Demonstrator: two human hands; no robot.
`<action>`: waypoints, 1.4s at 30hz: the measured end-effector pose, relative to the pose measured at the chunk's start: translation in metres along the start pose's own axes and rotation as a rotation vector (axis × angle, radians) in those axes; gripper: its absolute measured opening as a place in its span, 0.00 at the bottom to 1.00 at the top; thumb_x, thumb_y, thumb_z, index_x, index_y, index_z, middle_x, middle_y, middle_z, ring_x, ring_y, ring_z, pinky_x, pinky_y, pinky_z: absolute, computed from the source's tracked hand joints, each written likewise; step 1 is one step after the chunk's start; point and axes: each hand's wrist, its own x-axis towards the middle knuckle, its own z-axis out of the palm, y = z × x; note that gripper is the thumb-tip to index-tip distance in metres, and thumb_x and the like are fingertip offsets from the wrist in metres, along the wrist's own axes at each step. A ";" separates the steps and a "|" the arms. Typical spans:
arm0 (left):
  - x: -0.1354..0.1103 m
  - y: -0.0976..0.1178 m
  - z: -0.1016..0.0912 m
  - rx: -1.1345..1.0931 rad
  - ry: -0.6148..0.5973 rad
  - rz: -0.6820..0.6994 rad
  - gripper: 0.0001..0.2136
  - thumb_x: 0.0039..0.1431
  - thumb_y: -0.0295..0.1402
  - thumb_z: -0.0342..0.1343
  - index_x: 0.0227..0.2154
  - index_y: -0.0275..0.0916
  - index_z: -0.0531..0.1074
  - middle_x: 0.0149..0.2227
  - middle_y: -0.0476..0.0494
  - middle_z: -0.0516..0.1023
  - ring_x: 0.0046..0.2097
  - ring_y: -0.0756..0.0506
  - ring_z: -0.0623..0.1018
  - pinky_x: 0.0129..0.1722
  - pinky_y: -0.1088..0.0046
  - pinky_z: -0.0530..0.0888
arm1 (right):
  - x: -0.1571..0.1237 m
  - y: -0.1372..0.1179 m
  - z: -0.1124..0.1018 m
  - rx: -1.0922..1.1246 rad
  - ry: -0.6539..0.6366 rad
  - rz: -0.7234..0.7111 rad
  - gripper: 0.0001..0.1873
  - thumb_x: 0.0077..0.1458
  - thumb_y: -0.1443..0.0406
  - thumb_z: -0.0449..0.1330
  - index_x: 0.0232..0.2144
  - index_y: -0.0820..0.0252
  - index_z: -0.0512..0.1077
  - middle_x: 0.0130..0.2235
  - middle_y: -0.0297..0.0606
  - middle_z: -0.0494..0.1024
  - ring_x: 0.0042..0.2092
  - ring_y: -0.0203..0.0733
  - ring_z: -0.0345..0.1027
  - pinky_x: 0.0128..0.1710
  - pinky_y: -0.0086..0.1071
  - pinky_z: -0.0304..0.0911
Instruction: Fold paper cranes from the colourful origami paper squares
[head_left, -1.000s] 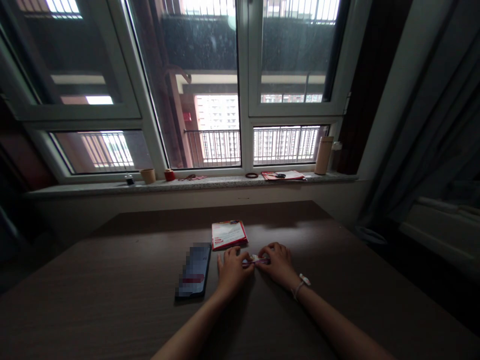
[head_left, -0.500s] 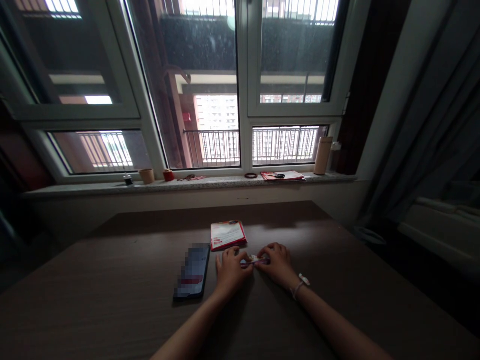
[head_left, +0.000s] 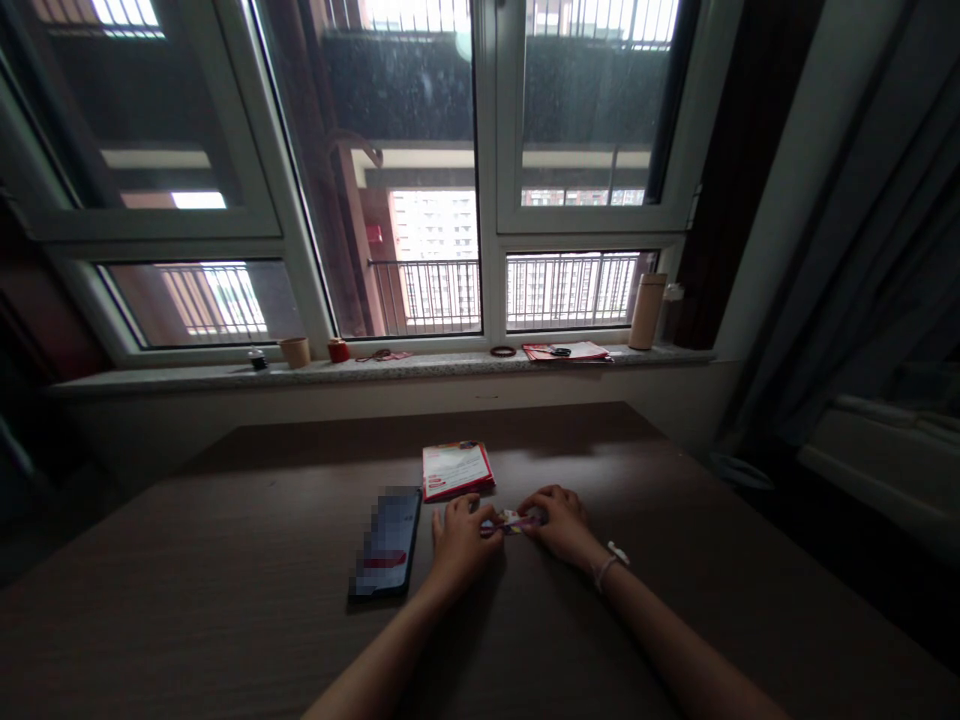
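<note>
Both my hands rest on a dark wooden table [head_left: 187,600], pinching a small purple and white object [head_left: 511,521] between them. My left hand [head_left: 459,542] grips its left end with curled fingers. My right hand [head_left: 559,524] grips its right end; a bracelet sits on that wrist. What the small object is I cannot make out. A dark phone [head_left: 387,541] lies just left of my left hand. A red and white booklet [head_left: 456,468] lies just beyond the hands.
A stone window sill [head_left: 150,378] runs behind the table with a small cup [head_left: 295,351], a red pot [head_left: 338,350], a red paper stack [head_left: 566,351], a ring [head_left: 502,351] and a tall tan cylinder [head_left: 646,311]. Grey curtains [head_left: 840,250] hang at the right.
My right wrist has turned slightly and shifted a little right. The hands stay pinched on the small object in the same spot.
</note>
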 end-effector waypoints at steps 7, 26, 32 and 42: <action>-0.003 -0.003 0.005 -0.036 0.029 0.064 0.11 0.57 0.39 0.55 0.42 0.54 0.76 0.56 0.44 0.68 0.61 0.39 0.62 0.61 0.42 0.46 | -0.003 0.006 -0.004 0.034 0.013 -0.081 0.12 0.48 0.61 0.64 0.38 0.43 0.79 0.49 0.36 0.70 0.55 0.48 0.56 0.57 0.38 0.50; -0.004 -0.003 0.004 -0.061 0.029 0.117 0.11 0.58 0.41 0.55 0.42 0.58 0.77 0.52 0.46 0.70 0.59 0.39 0.64 0.61 0.50 0.52 | -0.010 0.007 -0.016 0.183 -0.070 -0.391 0.05 0.52 0.66 0.61 0.30 0.54 0.78 0.43 0.34 0.78 0.50 0.43 0.63 0.53 0.34 0.56; -0.006 -0.001 0.002 -0.045 0.030 0.107 0.15 0.55 0.49 0.56 0.44 0.55 0.76 0.53 0.45 0.70 0.58 0.39 0.64 0.61 0.51 0.52 | -0.009 0.006 -0.015 0.202 -0.051 -0.401 0.08 0.51 0.70 0.59 0.32 0.55 0.78 0.40 0.35 0.78 0.50 0.43 0.64 0.53 0.34 0.57; -0.003 -0.003 0.002 -0.034 -0.019 0.122 0.16 0.57 0.36 0.57 0.47 0.62 0.74 0.57 0.47 0.68 0.60 0.39 0.62 0.62 0.50 0.51 | -0.007 0.010 -0.010 0.119 -0.076 -0.402 0.14 0.57 0.64 0.56 0.44 0.48 0.77 0.51 0.33 0.75 0.56 0.44 0.58 0.58 0.38 0.53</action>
